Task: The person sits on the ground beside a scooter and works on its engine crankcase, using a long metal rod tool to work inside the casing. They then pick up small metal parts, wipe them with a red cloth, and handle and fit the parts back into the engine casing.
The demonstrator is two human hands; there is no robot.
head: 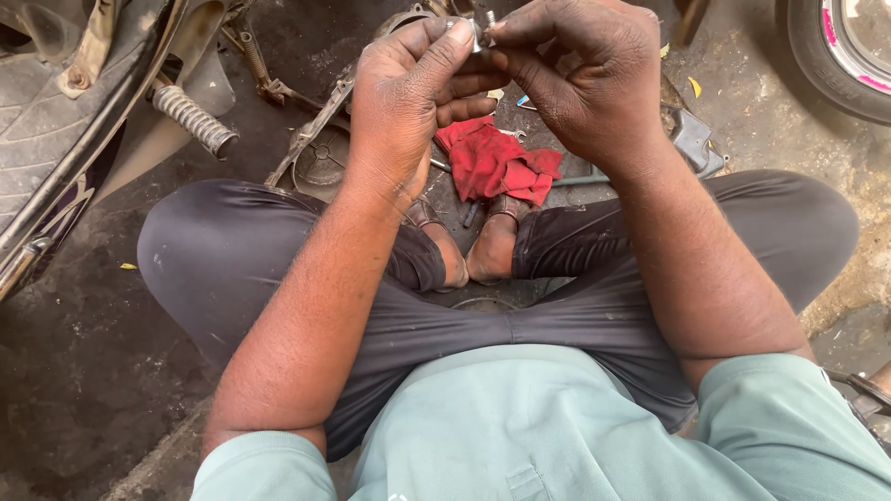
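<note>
Fingertips of the left hand and right hand pinch together on one small silvery metal part, held up between them. Below lies one red rag on the oily floor, beside one ribbed footpeg and one tyre.

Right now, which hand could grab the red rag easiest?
Probably the left hand. It sits lower, just beside the red rag, while the right hand is higher. Both hands' fingers pinch a small metal part.
</note>
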